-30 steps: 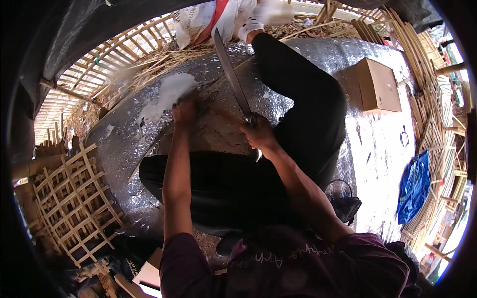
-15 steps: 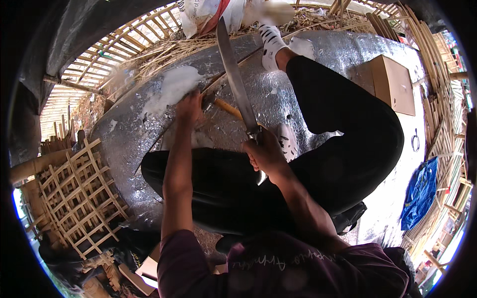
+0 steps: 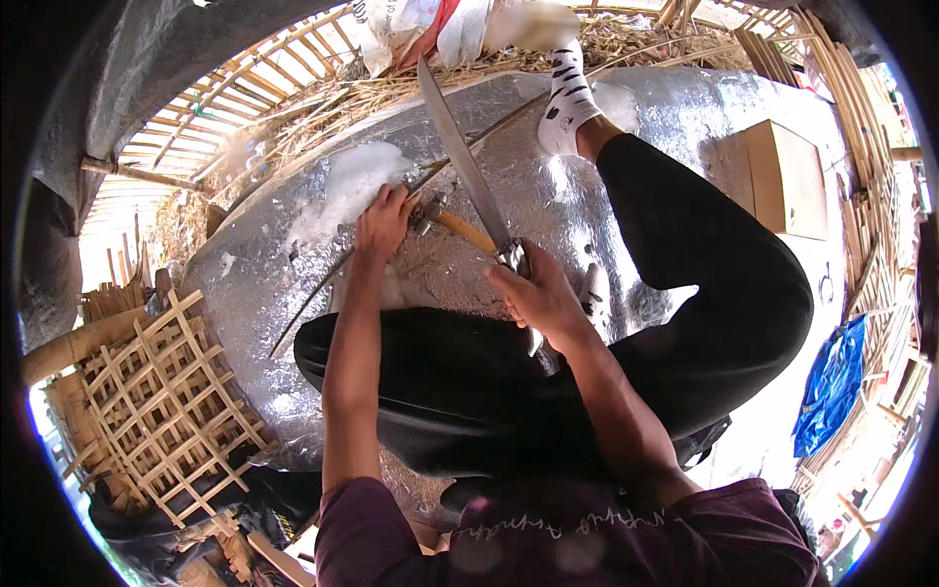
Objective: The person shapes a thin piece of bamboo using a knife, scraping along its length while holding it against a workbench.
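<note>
My right hand (image 3: 544, 296) is closed round the handle of a machete; the long steel machete (image 3: 462, 161) points away from me, its blade tilted to the left. To the left, my left hand (image 3: 383, 225) has its fingers curled over a long, thin dark strip (image 3: 313, 300), perhaps split bamboo. This strip slants from near my left knee up to the far right, passing under the blade. Between my hands lies a hammer (image 3: 462, 230) with a yellowish wooden handle, its metal head close to my left fingers. The blade is apart from my left hand.
I sit on a silvery foil sheet (image 3: 264, 235), legs bent, one foot in a patterned sock (image 3: 567, 108). A bamboo lattice (image 3: 166, 396) is at left, a cardboard box (image 3: 787, 181) and blue plastic (image 3: 829, 386) at right. White sacks (image 3: 391, 34) and straw (image 3: 323, 103) lie beyond.
The whole view has shifted slightly. My left hand's fingers reach a little farther forward over the strip. The machete stays in my right hand, its tip slightly lower in view.
</note>
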`<state>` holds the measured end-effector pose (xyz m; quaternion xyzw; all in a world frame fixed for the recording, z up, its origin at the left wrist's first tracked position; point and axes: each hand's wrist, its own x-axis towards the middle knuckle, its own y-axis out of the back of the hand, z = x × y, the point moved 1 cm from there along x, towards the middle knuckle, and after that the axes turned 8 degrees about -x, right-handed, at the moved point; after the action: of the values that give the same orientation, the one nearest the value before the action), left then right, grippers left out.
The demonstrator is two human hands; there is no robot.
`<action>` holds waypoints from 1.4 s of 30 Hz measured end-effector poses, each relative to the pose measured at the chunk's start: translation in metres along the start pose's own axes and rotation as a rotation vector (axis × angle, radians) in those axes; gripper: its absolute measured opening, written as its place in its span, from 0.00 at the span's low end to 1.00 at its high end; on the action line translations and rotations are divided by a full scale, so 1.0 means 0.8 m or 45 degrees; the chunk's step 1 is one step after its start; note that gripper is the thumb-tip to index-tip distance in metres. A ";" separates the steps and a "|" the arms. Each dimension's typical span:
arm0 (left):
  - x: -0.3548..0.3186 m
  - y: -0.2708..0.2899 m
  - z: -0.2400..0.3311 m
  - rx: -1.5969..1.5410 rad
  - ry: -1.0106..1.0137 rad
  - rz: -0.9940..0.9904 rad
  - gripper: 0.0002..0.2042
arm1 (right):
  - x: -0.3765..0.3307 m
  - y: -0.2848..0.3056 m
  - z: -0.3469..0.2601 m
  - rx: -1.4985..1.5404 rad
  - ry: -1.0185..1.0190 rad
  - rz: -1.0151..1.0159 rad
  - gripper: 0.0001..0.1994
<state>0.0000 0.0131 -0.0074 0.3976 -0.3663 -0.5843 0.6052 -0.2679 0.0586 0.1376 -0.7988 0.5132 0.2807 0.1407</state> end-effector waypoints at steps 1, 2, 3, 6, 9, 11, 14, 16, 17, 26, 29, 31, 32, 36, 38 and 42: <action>-0.004 -0.002 0.005 -0.021 -0.029 0.054 0.11 | 0.004 0.001 -0.003 -0.006 0.024 0.004 0.11; -0.006 -0.001 0.008 -0.041 -0.060 0.112 0.10 | 0.006 -0.002 -0.009 -0.011 0.025 0.007 0.11; -0.006 -0.001 0.008 -0.046 -0.061 0.115 0.10 | 0.008 -0.006 -0.015 -0.007 0.055 0.001 0.12; -0.008 -0.008 0.006 0.100 -0.001 0.100 0.09 | 0.009 -0.009 -0.017 -0.089 0.071 -0.003 0.16; -0.010 -0.016 0.003 0.142 -0.186 0.355 0.08 | 0.003 -0.013 -0.010 -0.215 0.084 0.016 0.20; -0.009 -0.019 -0.007 0.183 -0.101 0.263 0.09 | -0.002 -0.016 -0.008 -0.265 0.111 0.028 0.20; -0.009 -0.022 -0.021 0.058 -0.205 0.377 0.10 | -0.002 -0.014 -0.004 -0.266 0.100 0.012 0.19; -0.008 -0.024 -0.020 0.112 -0.162 0.366 0.10 | 0.013 -0.010 -0.006 -0.405 0.233 0.136 0.18; -0.011 -0.025 -0.021 0.173 -0.114 0.338 0.10 | 0.021 -0.009 -0.009 -0.453 0.275 0.172 0.17; -0.013 -0.004 -0.009 0.088 -0.167 0.211 0.11 | 0.126 0.010 0.037 -0.882 0.339 0.288 0.17; -0.014 0.001 0.006 0.162 0.054 -0.026 0.16 | 0.141 0.005 0.078 -1.026 0.415 0.469 0.18; -0.016 -0.003 -0.001 0.181 0.027 0.023 0.16 | 0.145 0.001 0.088 -1.040 0.464 0.480 0.19; -0.015 -0.002 -0.001 0.198 -0.013 0.087 0.17 | 0.146 0.001 0.082 -0.997 0.417 0.434 0.20; -0.009 -0.001 0.008 0.211 -0.044 0.152 0.13 | 0.158 0.000 0.095 -0.895 0.458 0.352 0.22; -0.005 0.003 0.009 0.112 0.034 0.206 0.10 | 0.162 0.002 0.092 -1.030 0.377 0.318 0.21; -0.002 -0.004 0.006 0.011 -0.029 0.247 0.11 | 0.161 -0.002 0.078 -1.134 0.213 0.254 0.22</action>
<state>-0.0057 0.0146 -0.0082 0.3564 -0.4123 -0.5259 0.6530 -0.2449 -0.0042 0.0110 -0.7481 0.4267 0.4205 -0.2855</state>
